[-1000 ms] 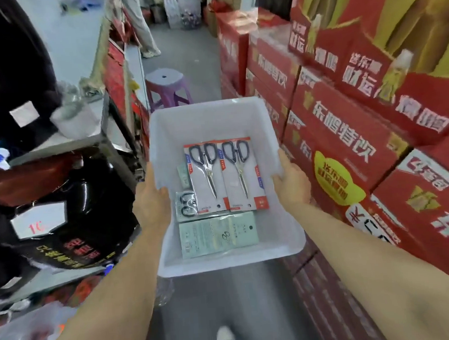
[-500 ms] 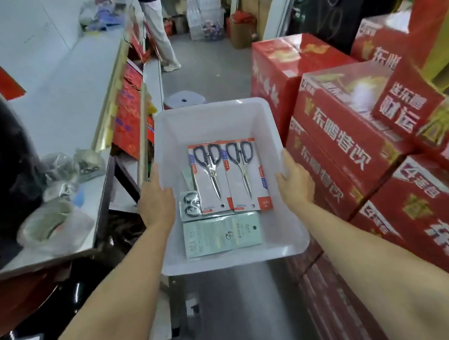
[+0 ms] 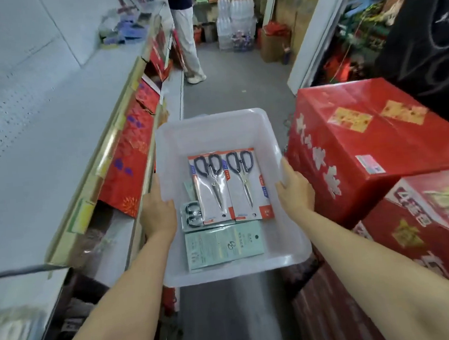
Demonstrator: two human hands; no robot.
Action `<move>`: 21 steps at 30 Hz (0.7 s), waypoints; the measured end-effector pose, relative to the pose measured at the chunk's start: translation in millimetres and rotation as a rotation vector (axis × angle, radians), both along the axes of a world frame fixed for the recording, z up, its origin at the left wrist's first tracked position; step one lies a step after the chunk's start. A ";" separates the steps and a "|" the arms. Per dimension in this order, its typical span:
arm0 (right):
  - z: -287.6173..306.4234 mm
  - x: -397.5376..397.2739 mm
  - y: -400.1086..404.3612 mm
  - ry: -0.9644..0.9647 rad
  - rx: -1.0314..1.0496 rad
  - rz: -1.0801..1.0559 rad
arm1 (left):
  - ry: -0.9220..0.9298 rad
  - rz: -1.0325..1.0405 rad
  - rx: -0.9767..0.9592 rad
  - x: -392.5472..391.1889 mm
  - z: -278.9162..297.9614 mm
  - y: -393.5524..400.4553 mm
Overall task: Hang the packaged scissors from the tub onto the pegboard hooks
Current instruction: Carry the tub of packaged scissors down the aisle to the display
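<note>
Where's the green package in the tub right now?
In the head view, the green package lies flat on the tub floor at the near end, just below the two carded scissors, between the left hand and right hand.

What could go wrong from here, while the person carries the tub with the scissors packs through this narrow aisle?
1. Both hands, left hand and right hand, grip the tub rims, so neither is free to hang a pack.
2. The scissors packs lie loose on the bottom; a tilt may slide them.
3. The red cartons stand close on the right, so the tub may bump them.
</note>
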State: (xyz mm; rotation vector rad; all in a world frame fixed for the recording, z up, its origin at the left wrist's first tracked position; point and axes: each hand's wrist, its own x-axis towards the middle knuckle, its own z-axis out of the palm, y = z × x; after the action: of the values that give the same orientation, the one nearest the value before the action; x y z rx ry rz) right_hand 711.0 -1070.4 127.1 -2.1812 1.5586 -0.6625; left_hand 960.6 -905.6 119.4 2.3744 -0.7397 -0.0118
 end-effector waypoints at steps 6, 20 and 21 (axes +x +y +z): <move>-29.5 86.9 -106.6 0.025 0.048 0.027 | -0.009 0.007 0.076 86.3 -17.4 -103.6; -72.9 252.4 -321.8 0.047 0.203 -0.032 | 0.030 -0.055 0.139 257.8 -62.2 -328.1; -77.3 262.8 -339.3 0.060 0.214 -0.031 | 0.034 -0.048 0.145 266.8 -68.1 -344.0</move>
State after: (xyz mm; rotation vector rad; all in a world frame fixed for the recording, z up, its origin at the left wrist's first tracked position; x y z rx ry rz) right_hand 973.7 -1409.6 49.8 -2.0387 1.6154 -0.4210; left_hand 1227.4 -1249.6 51.3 2.4860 -0.8037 -0.1300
